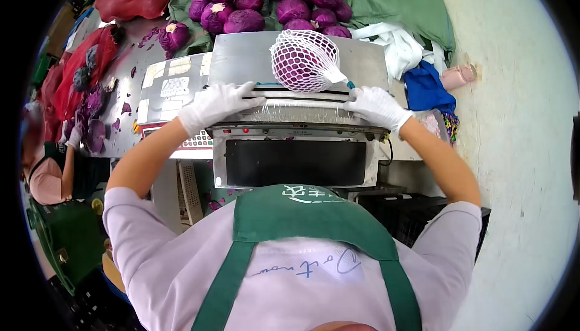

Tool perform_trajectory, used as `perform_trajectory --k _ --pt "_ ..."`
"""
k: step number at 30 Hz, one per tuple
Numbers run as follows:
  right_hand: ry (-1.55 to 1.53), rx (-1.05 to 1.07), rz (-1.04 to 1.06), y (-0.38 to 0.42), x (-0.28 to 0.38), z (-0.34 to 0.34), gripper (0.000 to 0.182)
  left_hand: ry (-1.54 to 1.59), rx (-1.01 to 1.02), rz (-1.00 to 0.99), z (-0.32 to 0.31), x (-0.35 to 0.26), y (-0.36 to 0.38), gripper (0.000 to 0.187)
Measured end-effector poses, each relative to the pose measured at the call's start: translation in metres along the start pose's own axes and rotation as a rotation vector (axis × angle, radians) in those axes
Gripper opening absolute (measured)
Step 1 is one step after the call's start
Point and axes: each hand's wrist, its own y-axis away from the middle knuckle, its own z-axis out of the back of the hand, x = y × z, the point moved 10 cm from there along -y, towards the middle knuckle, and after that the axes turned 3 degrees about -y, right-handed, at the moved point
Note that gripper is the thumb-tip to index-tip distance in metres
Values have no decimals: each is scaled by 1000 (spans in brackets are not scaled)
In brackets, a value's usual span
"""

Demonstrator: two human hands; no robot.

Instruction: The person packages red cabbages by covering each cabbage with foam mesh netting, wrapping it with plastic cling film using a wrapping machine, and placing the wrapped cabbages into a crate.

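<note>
A wrapping machine with a steel top (238,59) stands in front of me. A purple cabbage in a white foam net (302,59) lies on its top, between and beyond my hands. My left hand (219,106), in a white glove, is at the left end of the rollers, fingers pointing inward. My right hand (379,107), also gloved, is at the right end, fingers curled. A strip of clear, wrinkled plastic film (296,113) spans between the hands, which appear to pinch its two ends; the exact fingertip contact is hard to see.
Several purple cabbages (290,8) are piled on green cloth behind the machine. A scale with a keypad (196,141) sits at the left. At the right lie white cloth (396,47), blue cloth (423,86) and a pink cup-like object (458,77). A co-worker (51,174) is at far left.
</note>
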Motion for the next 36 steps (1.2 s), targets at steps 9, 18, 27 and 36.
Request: perform_trajectory --k 9,18,27,36 --pt "-1337 -346 -508 50 -15 93 6 1723 -645 645 56 37 74 20" --pt "-89 -457 -118 -56 -66 72 52 917 -433 276 17 85 -73 114" --pt "-1106 -259 -473 -47 -47 29 99 1914 -310 544 -26 55 -82 59" --pt "-2141 53 -673 41 127 -15 101 2685 731 708 -34 -156 10 79"
